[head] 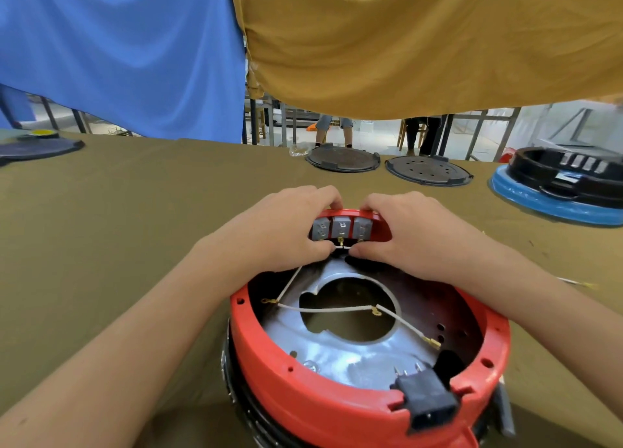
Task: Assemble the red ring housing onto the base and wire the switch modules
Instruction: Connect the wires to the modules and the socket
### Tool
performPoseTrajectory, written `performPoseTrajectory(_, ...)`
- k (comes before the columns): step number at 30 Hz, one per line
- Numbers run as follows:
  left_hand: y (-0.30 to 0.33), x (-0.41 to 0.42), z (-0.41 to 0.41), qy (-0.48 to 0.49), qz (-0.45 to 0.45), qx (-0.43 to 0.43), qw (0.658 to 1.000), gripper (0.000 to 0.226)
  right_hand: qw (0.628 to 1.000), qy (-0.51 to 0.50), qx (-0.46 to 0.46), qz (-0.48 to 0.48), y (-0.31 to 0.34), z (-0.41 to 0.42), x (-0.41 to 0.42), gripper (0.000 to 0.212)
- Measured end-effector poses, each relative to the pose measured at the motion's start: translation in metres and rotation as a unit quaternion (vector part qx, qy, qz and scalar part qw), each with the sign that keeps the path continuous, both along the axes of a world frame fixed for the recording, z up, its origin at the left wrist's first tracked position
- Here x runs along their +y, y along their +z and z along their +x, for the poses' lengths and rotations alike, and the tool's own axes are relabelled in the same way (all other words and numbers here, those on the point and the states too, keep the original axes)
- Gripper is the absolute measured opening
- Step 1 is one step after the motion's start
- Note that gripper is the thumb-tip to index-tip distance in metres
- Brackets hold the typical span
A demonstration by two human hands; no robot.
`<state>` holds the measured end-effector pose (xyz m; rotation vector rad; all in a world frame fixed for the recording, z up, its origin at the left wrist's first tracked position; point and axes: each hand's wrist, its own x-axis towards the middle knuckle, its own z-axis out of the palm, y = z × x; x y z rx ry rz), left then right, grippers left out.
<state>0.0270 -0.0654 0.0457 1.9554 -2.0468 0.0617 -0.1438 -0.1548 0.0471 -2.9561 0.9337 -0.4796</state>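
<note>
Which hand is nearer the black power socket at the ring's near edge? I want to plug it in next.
Right. The right hand works at the far rim, on the same side as the black power socket. The left hand is at the far rim too, but across on the other side.

my left hand (286,225) and right hand (408,231) grip the red ring housing's (269,363) far rim | thumbs pinch white wire (337,309) beneath three grey switch modules (341,228)
</note>
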Motion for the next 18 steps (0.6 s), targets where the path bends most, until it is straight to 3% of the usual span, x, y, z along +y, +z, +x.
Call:
performPoseTrajectory(16, 0.0011, 0.0004, 0.0009, 0.014, 0.005, 0.032, 0.999, 0.041, 1.0, -0.01, 0.006, 0.007, 0.0007, -0.001, 0.001, 0.039)
performPoseTrajectory(18, 0.001, 0.0014, 0.0006, 0.012, 0.001, 0.037, 0.999, 0.041, 0.998, -0.007, -0.001, 0.058, 0.0067, -0.0036, 0.0003, 0.037)
